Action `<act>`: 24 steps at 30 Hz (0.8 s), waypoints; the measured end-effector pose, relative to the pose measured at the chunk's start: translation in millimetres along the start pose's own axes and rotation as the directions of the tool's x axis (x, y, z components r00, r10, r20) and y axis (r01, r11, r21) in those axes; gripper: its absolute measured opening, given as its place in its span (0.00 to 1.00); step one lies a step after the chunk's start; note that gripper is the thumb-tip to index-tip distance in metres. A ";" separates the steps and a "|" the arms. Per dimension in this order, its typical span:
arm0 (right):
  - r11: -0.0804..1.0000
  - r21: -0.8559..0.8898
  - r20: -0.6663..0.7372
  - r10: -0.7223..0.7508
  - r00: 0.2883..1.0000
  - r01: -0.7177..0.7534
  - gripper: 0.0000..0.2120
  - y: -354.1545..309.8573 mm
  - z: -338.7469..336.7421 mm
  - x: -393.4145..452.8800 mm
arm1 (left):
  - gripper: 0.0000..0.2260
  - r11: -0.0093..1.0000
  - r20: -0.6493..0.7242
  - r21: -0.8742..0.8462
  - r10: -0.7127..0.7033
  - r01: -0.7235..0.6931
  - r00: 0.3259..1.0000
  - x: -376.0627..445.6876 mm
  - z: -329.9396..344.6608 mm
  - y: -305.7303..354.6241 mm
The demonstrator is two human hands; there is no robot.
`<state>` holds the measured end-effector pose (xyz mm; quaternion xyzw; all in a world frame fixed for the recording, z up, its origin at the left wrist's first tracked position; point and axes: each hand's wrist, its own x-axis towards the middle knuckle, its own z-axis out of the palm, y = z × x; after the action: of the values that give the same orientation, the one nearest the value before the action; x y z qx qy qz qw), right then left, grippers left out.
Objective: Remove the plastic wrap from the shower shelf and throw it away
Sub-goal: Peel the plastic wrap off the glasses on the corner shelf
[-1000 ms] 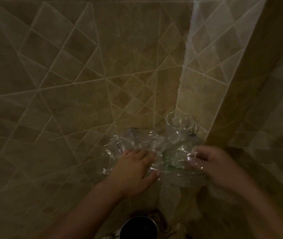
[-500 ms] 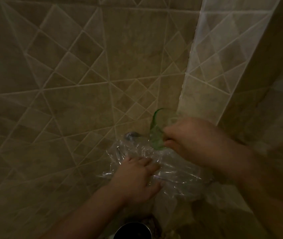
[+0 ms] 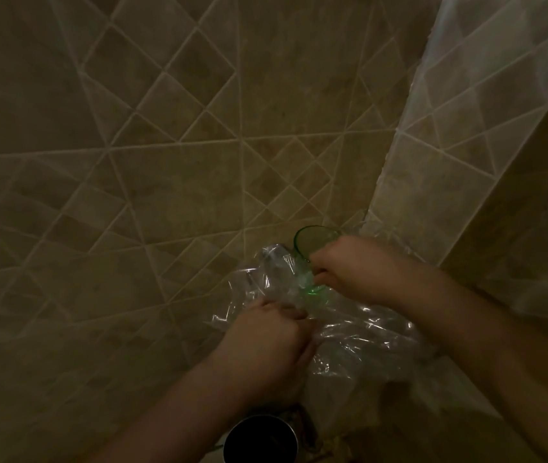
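Crumpled clear plastic wrap (image 3: 359, 339) lies over the corner shower shelf, which is hidden beneath it. My left hand (image 3: 267, 342) is closed on a bunched fold of the wrap at its left side. My right hand (image 3: 349, 269) grips a green-tinted clear glass cup (image 3: 311, 242) and holds it just above the wrap, near the corner of the tiled walls. The light is dim.
Beige tiled walls (image 3: 165, 162) meet in a corner at the right, with a lighter tiled column (image 3: 433, 128) beside it. A dark round metal cup (image 3: 260, 439) stands below my left wrist at the bottom edge.
My right hand left the wrap, took the glass cup and lifted it. My left hand went from lying flat on the wrap to clenching a fold of it.
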<state>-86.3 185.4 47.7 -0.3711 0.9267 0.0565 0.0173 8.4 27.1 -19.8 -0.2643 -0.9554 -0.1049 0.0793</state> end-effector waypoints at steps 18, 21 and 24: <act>0.999 -0.041 -0.047 -0.022 0.999 0.020 0.06 6.6 5.9 13.4 | 0.17 0.988 0.071 -0.085 -0.127 0.133 0.989 -57.9 -51.3 -1.6; 1.000 -0.013 -0.112 -0.026 0.993 0.025 0.08 6.7 8.7 11.7 | 0.16 0.983 0.067 -0.133 -0.116 0.124 0.991 -64.6 -56.1 1.1; 1.000 -0.016 -0.118 -0.012 0.993 0.010 0.08 8.0 9.7 9.8 | 0.16 0.985 0.030 -0.121 -0.120 0.122 0.992 -71.4 -65.3 2.8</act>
<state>-99.1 185.6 38.0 -0.3790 0.9236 0.0415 -0.0401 76.7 -21.3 29.0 -0.2114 -0.9623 -0.1650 0.0455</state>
